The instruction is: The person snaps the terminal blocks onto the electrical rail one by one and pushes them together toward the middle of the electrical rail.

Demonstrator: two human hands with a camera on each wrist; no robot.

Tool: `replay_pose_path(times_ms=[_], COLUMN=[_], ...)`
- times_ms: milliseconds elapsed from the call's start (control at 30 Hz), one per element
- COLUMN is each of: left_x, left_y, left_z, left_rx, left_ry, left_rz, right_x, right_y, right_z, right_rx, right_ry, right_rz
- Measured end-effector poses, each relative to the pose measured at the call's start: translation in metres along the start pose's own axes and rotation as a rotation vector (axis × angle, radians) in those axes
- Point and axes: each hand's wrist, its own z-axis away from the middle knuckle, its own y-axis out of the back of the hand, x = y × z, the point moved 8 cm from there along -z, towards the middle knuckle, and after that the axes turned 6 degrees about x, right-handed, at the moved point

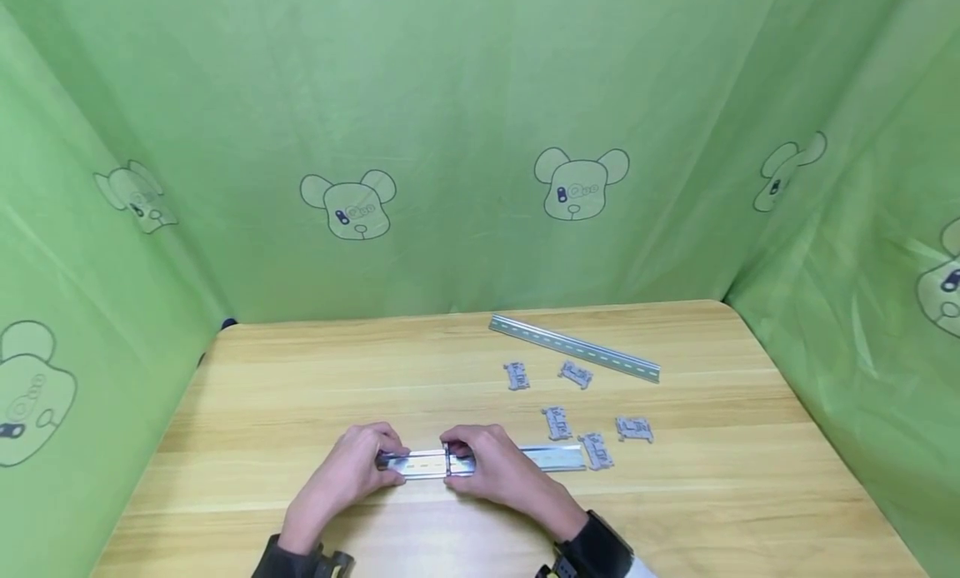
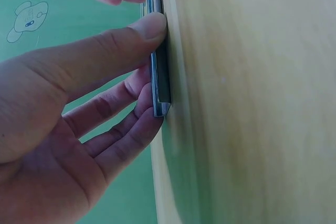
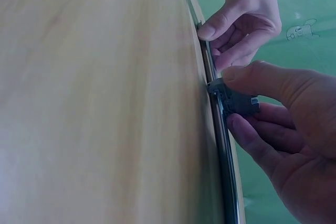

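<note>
A slotted metal DIN rail [image 1: 558,458] lies lengthwise near the front of the wooden table. My left hand [image 1: 352,465] pinches its left end, thumb on the near edge and fingers on the far edge, as the left wrist view shows along the rail [image 2: 161,77]. My right hand [image 1: 498,470] holds a grey terminal block [image 3: 239,100] between thumb and fingers. That block stands upright across the rail, touching it, a little right of the left hand. Whether it is clipped on cannot be told.
Several loose grey terminal blocks lie flat to the right, one terminal block [image 1: 596,450] close by the rail's right end. Behind them a second DIN rail [image 1: 574,347] lies at a slant. Green printed curtains [image 1: 465,145] surround the table [image 1: 300,378] at the back and sides.
</note>
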Motion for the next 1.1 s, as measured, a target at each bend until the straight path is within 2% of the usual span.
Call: replay_pose_path(times_ms=[433,700,800,900,1000,1100], left_x=[0.000,-0.001,0.000,0.000,-0.002,-0.004], left_y=[-0.002,-0.002,-0.002,-0.004,-0.005,-0.005], left_z=[0.000,0.000,0.000,0.000,0.000,0.000], left_rx=[0.004,-0.006,-0.009,-0.011,-0.009,-0.007], left_ry=[0.007,0.022,0.032,0.037,0.039,0.047], left_rz=[0.009,0.008,0.017,0.019,0.017,0.010], right_x=[0.000,0.001,0.007,0.019,0.038,0.059], right_y=[0.007,0.018,0.038,0.071,0.110,0.147], right_z=[0.005,0.011,0.015,0.022,0.032,0.045], right_rx=[0.011,-0.024,0.002,0.084,0.192,0.294], right_ry=[-0.005,-0.009,-0.004,-0.032,-0.117,-0.232], right_rz=[0.039,0.068,0.067,0.066,0.121,0.255])
